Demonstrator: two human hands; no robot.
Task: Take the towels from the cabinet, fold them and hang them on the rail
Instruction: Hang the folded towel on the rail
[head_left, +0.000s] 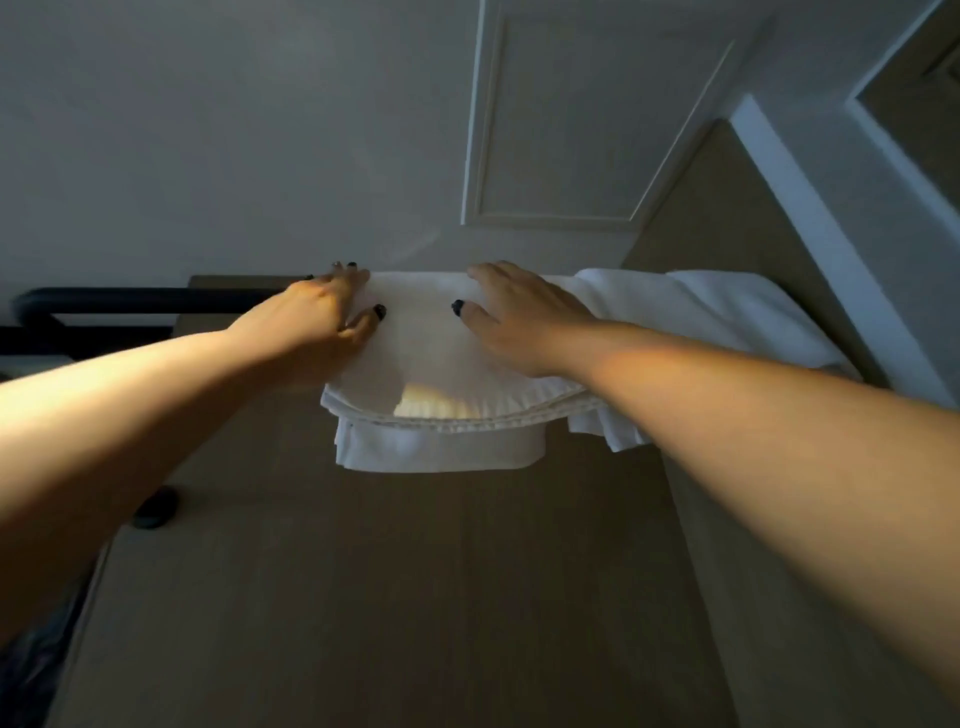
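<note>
While the folded towel lies lengthwise along the rail, left hand pinches it, right hand presses flat.

Carrier: I see a dark rail running leftward, bare there | On it: a folded white towel draped over it | Beside, touching: a second white towel hung at right.
</note>
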